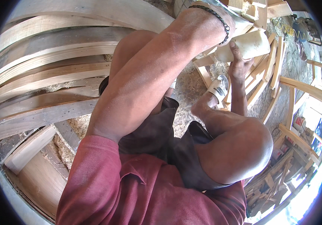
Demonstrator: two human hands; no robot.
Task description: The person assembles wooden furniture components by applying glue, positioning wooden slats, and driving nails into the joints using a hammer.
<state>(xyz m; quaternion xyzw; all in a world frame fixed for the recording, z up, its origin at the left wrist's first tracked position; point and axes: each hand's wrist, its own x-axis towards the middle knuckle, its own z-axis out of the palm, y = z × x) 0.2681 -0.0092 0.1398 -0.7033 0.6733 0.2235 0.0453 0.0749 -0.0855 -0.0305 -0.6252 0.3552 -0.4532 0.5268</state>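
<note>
With the right hand [240, 64], I have fingers and thumb wrapped around the pale tub [251, 43], just by the wood strips [269, 65]. I can't tell how the left hand's [228, 17] fingers sit. I should hold the tub steady, mind those wood edges, and move over the floor [187, 82].

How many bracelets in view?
1: a dark braided bracelet, around the left wrist. The visible side of the right wrist shows none; another could be hidden.
</note>
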